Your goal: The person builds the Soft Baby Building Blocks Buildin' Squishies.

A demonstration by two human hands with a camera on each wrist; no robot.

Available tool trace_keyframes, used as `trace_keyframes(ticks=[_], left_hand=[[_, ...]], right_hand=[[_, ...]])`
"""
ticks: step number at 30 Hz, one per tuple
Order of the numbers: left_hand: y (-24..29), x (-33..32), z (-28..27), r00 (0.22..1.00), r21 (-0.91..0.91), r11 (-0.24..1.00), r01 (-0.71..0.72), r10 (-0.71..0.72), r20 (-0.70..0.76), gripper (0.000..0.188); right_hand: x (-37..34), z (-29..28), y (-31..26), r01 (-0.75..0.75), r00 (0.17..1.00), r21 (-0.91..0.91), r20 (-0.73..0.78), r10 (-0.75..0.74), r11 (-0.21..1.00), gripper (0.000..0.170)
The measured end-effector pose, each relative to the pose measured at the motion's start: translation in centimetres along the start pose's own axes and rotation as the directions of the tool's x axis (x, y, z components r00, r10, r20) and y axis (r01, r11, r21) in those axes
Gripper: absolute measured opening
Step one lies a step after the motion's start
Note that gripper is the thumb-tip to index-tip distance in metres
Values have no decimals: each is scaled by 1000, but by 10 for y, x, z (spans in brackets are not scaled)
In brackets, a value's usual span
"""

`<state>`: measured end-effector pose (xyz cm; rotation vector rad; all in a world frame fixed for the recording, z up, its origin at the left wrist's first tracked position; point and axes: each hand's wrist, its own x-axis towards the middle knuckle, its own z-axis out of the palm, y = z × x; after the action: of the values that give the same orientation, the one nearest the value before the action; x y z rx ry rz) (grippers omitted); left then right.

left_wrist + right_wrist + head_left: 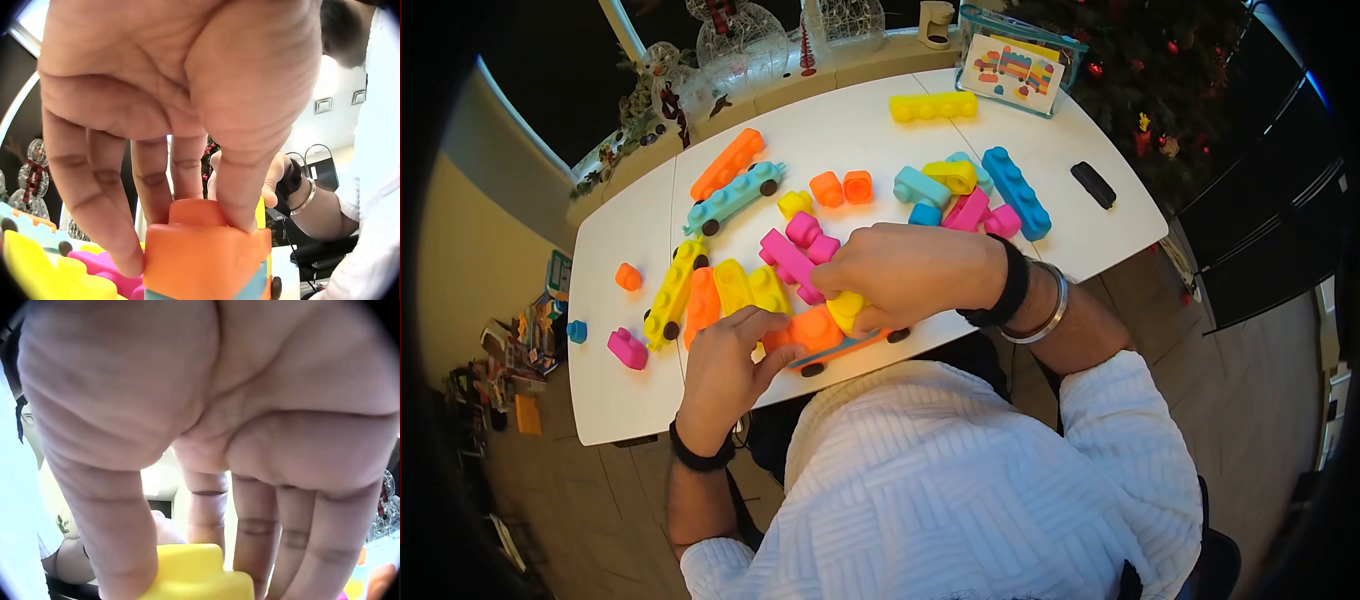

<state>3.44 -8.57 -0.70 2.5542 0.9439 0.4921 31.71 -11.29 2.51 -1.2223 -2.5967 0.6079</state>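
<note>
Close to the table's near edge is a blue wheeled base (pixel 837 352) with black wheels. An orange building block (pixel 200 259) sits on it, and my left hand (pixel 722 368) grips this block with the thumb on one side and fingers on the other. Right beside it, my right hand (pixel 920 268) pinches a yellow building block (pixel 194 572) between thumb and fingers. The undersides of both blocks are hidden. Just beyond the hands lie a long pink block (pixel 788 258) and a larger yellow block (pixel 745 288).
A yellow wheeled base (pixel 672 295) and a light blue one (pixel 735 198) stand on the left of the white table (pixel 850 140). A long blue block (pixel 1015 193) and a black case (pixel 1093 185) lie at right. A clear box (pixel 1055 75) stands at the back.
</note>
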Motion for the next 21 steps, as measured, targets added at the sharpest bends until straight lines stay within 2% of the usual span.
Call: trace_keyframes(ticks=[3,7,10,12,14,16,18,19,21], left_hand=[[-3,-3,-2,1000,12,1000,12,-12,-3,35],[-8,-5,-3,1000,20,1000,-13,14,-12,35],[-5,-5,-6,999,39,999,31,-33,30,38],[-10,-6,-7,1000,34,999,9,-10,13,38],[-13,-10,-6,1000,20,1000,0,0,3,38],[-14,-14,-7,1000,16,1000,2,-2,11,37],[-16,-11,-10,1000,3,1000,17,-17,13,36],[-17,-8,-11,1000,-3,1000,12,-12,20,35],[-17,-6,-11,1000,-28,1000,3,-2,21,33]], right_hand=[[1,1,-11,-39,999,-39,-10,38,998,45],[3,6,-6,1,999,-28,-46,-2,1000,44],[2,0,6,16,1000,-21,5,-16,1000,47],[-4,-14,34,162,986,97,-39,-159,982,46],[-20,-38,48,39,975,118,-222,-11,992,46],[-25,-44,58,-33,952,77,-301,54,997,46],[-52,-63,89,-244,857,-73,-482,179,967,44],[-58,-65,97,-243,861,-73,-475,181,967,44],[-66,-65,108,-385,806,-46,-503,311,922,39]])
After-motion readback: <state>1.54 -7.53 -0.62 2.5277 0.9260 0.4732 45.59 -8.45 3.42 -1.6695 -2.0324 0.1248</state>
